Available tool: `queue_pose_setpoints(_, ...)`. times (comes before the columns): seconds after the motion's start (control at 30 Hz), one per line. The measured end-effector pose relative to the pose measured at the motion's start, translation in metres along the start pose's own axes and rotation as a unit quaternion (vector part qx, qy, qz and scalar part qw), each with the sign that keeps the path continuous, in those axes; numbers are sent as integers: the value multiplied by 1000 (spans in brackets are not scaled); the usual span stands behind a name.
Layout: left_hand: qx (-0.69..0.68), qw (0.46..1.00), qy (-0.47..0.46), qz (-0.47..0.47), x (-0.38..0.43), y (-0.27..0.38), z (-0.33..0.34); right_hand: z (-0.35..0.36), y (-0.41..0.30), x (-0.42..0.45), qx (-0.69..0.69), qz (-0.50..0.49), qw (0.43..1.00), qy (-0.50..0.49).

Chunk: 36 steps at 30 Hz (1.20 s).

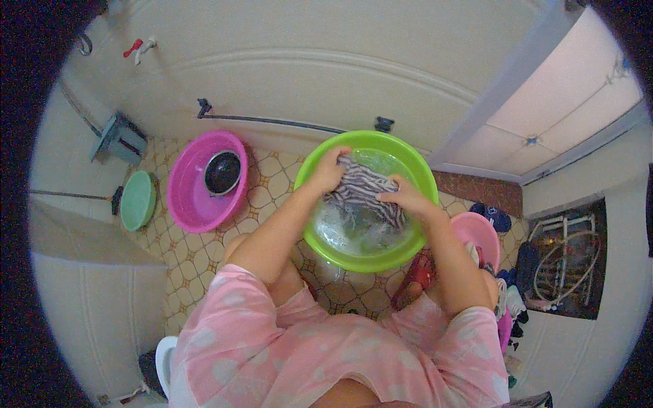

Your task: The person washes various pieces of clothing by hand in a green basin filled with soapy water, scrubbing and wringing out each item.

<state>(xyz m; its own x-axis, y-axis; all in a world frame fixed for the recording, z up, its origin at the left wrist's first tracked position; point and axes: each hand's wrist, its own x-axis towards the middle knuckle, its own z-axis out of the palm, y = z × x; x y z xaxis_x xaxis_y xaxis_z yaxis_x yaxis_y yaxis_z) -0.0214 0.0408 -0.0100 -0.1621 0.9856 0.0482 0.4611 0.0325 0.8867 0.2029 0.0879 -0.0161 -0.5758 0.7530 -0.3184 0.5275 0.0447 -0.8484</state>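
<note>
A round lime-green plastic basin (363,262) with soapy water stands on the tiled floor between my feet. Over the water, a wet cloth with dark and white stripes (362,186) is stretched between my two hands. My left hand (331,171) grips its upper left end near the basin's far left wall. My right hand (403,196) holds the cloth farther right, thumb and fingers closed on it. The cloth's lower right part hangs down to the water. Part of the fingers of both hands is hidden by the cloth.
To the left stand a magenta basin (178,204) with a dark round bowl (223,173) in it and a small green basin (137,201). At right are a pink basin (482,232) with clothes, blue slippers (492,217) and piled laundry (514,301). A pipe (275,121) runs along the far wall.
</note>
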Motion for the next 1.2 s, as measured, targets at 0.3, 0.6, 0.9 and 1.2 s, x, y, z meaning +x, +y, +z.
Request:
queue_pose_setpoints(0.3, 29, 976, -181, 118, -23, 38, 8, -8, -42, -18, 165, -94, 977, -95)
queue_pose_setpoints(0.6, -123, 970, -209, -37, -22, 54, -8, -30, -41, -19, 141, -92, 981, -99)
queue_pose_setpoints(0.9, -449, 866, -141, -170, -35, 79, -6, -9, -22, -14, -38, -143, 976, -158)
queue_pose_setpoints(1.2, -479, 815, -95, -312, -2, 23, -13, -10, 11, 3, 113, 35, 989, -84)
